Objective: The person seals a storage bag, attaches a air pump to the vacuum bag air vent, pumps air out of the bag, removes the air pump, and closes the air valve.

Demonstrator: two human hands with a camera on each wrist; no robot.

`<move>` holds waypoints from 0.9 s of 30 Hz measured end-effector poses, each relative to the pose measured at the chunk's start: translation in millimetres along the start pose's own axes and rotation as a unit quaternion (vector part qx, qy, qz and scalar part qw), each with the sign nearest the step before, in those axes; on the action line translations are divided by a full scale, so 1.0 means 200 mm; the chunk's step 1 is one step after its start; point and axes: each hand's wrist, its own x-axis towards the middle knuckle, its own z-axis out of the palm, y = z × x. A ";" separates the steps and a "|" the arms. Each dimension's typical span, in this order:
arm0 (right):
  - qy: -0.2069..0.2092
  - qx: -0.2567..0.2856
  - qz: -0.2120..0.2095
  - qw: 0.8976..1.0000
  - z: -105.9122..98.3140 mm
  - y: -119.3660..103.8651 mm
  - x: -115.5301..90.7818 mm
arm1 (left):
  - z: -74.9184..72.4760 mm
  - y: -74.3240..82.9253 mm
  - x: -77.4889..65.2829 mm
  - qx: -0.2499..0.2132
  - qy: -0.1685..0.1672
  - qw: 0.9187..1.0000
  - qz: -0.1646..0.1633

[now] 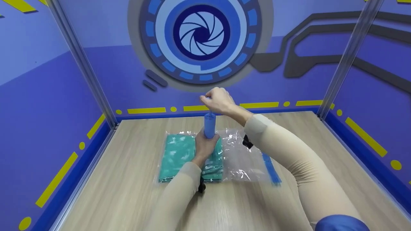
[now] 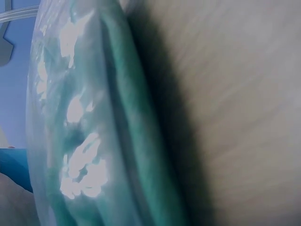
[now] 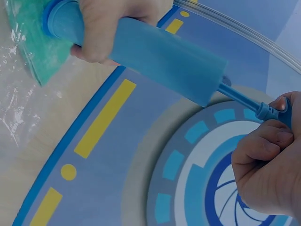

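Note:
A blue hand pump (image 1: pixel 210 123) stands upright on a clear plastic storage bag (image 1: pixel 240 160), which lies flat on the table. Folded green cloth (image 1: pixel 176 157) fills the bag's left part. My left hand (image 1: pixel 204 147) grips the lower barrel of the pump, fingers wrapped round it in the right wrist view. Above it, my right hand (image 1: pixel 220 100) holds the handle, its fingers curled round the grip; the rod (image 3: pixel 241 97) stands drawn out of the barrel. In the left wrist view the bulging side of the bag (image 2: pixel 80 122) fills much of the picture. The pump's foot is hidden in the head view.
A blue strip (image 1: pixel 271 168) runs along the bag's right edge. The wooden table (image 1: pixel 128 192) is bounded by blue printed panels (image 1: pixel 106 73) behind and at both sides, with metal posts (image 1: pixel 350 57) at the back corners.

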 end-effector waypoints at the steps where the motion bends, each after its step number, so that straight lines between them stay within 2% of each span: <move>1: 0.005 0.000 -0.001 1.000 -0.01 -0.01 0.00 | 0.00 0.00 0.00 0.001 0.000 1.000 -0.002; 12: 0.051 0.023 -0.010 0.998 -0.17 -0.12 0.03 | 0.00 0.00 0.01 0.015 0.001 1.000 -0.025; 19: 0.081 0.032 -0.028 0.996 -0.24 -0.16 0.05 | 0.01 0.00 0.00 0.016 0.011 1.000 0.001; 27: 0.109 0.021 -0.040 0.993 -0.31 -0.23 0.08 | 0.01 -0.01 0.01 0.011 0.008 1.000 -0.009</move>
